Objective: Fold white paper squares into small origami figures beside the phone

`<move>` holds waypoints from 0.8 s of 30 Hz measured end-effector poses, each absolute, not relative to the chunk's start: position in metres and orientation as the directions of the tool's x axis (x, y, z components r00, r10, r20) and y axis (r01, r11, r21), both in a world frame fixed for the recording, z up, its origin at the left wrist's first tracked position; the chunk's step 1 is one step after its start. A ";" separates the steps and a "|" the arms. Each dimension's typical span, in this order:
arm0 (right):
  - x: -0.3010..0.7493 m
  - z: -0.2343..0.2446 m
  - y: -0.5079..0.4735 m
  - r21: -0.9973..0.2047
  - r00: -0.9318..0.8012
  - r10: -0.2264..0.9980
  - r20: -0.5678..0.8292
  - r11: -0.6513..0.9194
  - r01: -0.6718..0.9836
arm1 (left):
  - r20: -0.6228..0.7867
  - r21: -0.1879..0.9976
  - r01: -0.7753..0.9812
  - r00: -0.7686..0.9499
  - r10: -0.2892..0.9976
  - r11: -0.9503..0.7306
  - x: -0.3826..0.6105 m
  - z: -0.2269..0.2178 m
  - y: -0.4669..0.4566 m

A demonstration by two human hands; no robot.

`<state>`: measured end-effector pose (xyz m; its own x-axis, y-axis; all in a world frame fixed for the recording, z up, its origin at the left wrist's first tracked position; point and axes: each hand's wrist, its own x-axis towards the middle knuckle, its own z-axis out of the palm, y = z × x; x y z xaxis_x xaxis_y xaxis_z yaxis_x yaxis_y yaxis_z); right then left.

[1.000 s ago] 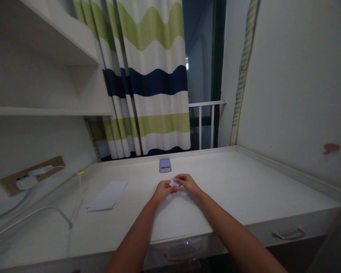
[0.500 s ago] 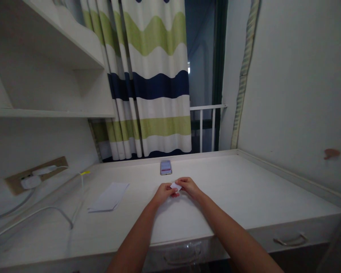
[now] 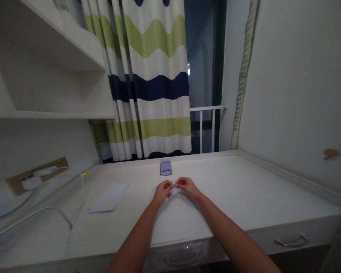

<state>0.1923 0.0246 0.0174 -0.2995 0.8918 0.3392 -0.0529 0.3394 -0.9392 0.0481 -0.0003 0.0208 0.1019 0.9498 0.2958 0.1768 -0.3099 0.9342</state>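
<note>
A small piece of folded white paper (image 3: 174, 190) is held between my two hands, just above the desk. My left hand (image 3: 162, 192) pinches its left side, thumb and fingers closed together. From the other side my right hand (image 3: 186, 185) grips its upper right edge, also in a pinch. The fingers cover part of the paper, so its full shape is hidden. Beyond the hands a phone (image 3: 166, 168) lies on the desk with its screen lit.
A stack of white paper sheets (image 3: 109, 198) lies on the desk (image 3: 233, 193) to the left. White cables (image 3: 59, 211) run along the left side from a wall socket with plugs (image 3: 31, 182). A shelf (image 3: 51, 114) juts out at upper left; a striped curtain (image 3: 161, 106) hangs behind.
The paper has turned in my fingers, from tilted above them to hanging lower between them. Both hands have shifted slightly, with the fingertips now meeting at its top edge.
</note>
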 end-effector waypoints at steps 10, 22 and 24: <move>0.192 0.025 0.018 -0.940 -0.339 0.880 0.334 0.338 -0.051 | 0.411 0.889 0.188 0.071 0.909 -0.417 0.049 0.016 0.002; 0.191 0.024 0.015 -0.942 -0.360 0.876 0.322 0.335 -0.026 | 0.465 0.867 0.168 0.063 0.883 -0.468 0.050 0.022 0.003; 0.191 0.025 0.015 -0.946 -0.354 0.883 0.307 0.325 -0.008 | 0.461 0.865 0.189 0.065 0.885 -0.464 0.050 0.022 0.002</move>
